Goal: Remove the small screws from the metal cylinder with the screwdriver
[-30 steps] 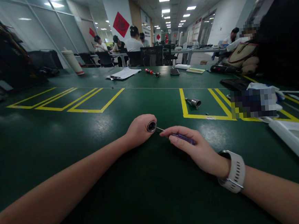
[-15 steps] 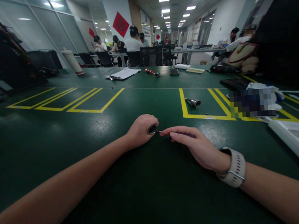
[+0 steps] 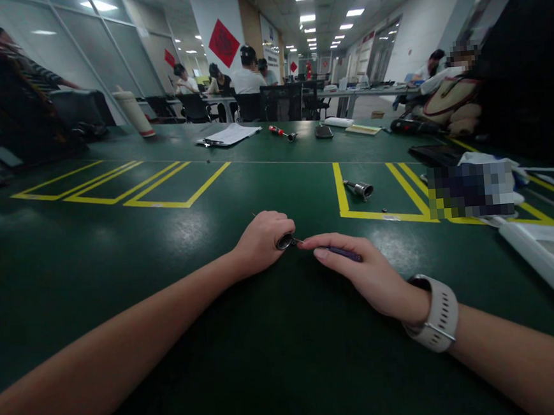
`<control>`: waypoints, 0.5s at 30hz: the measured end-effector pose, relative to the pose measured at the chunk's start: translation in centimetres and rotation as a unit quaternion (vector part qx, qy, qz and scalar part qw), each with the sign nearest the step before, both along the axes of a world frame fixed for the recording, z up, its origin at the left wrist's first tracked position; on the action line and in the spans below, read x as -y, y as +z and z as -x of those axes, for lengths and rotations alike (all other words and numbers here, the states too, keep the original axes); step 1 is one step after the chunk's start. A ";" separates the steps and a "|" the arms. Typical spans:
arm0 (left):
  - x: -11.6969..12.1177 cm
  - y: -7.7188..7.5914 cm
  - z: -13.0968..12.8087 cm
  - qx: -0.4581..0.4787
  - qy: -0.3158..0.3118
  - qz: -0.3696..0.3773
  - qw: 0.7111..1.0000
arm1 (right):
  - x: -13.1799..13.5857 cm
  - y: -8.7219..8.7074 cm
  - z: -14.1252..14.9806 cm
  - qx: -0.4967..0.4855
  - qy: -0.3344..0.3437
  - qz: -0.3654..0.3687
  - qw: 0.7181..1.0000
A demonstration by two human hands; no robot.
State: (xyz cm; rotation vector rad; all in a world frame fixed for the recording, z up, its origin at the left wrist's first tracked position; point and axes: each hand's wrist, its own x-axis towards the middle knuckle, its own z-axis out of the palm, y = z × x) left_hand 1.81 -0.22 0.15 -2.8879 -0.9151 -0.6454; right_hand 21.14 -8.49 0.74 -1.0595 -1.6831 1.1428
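Note:
My left hand (image 3: 263, 244) is closed around a metal part with a round, hollow cup end (image 3: 284, 241); the rest of that part is hidden in the fist. Between the fingers and thumb of my right hand (image 3: 348, 259) is a slim screwdriver (image 3: 345, 253) with a dark purple handle. Its thin shaft points left and meets the rim area of the cup end; whether it sits in a screw is too small to tell. Both hands are low over the green table, close together. A similar metal part (image 3: 360, 189) lies inside a yellow-taped box to the right.
Yellow tape (image 3: 156, 205) marks boxes left and right on the green table (image 3: 275, 182). Farther back are a clipboard with papers (image 3: 230, 135), a red-handled tool (image 3: 278, 131), a dark phone (image 3: 323, 131) and a cup (image 3: 135, 113). A white case (image 3: 550, 263) lies at right.
The cup end has turned and tilted slightly in my left hand, and the screwdriver handle has shifted a little in my right fingers. A striped sleeve has appeared at far left.

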 end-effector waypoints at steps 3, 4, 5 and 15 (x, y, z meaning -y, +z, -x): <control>-0.1 0.0 0.1 0.028 -0.013 0.034 0.999 | -0.5 -0.1 -0.3 -0.087 0.011 0.078 0.993; -0.2 0.0 0.1 0.040 -0.018 0.050 0.998 | -0.6 -0.1 -0.3 -0.112 0.015 0.096 0.989; -0.2 0.0 0.1 0.052 -0.024 0.067 0.996 | -0.7 -0.2 -0.3 -0.130 0.018 0.109 0.985; -0.4 -0.3 0.0 0.037 -0.006 0.025 0.999 | 0.2 0.3 0.3 0.032 -0.011 -0.030 0.999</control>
